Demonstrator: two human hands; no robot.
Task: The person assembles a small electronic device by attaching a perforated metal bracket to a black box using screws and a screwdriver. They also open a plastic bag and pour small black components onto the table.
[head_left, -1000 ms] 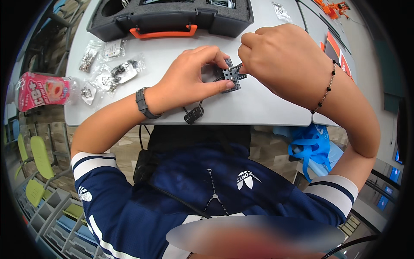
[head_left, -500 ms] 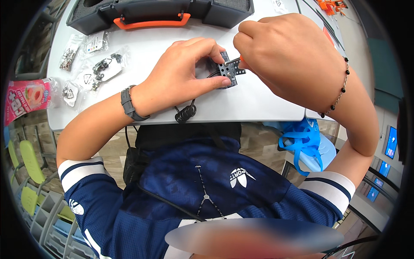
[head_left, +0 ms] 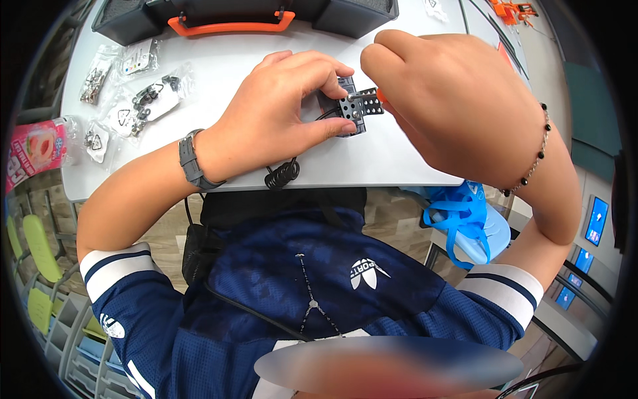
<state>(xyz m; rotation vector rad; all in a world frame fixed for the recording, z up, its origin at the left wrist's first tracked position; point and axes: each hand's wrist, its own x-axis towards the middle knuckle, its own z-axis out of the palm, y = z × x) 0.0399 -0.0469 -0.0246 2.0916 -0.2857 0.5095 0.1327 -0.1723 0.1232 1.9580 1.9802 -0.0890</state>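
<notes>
Dark block w/ holes sits nr the table's front edge, ctr; can't tell if it's resting on the top or held just above. L hand pinches it btwn thumb & fingers, at near & far ends. R hand is curled round a driver, orange end showing, rest of handle hidden; its metal shaft runs L to the block's upper face. Perf. black strip juts out R of block, under the shaft. Coiled black cable nr table edge, below L hand. Farther L on white table: clear bags of small parts, then pink pkg. Dark case w/ orange handle at far side. Blue bag below table, R.
</notes>
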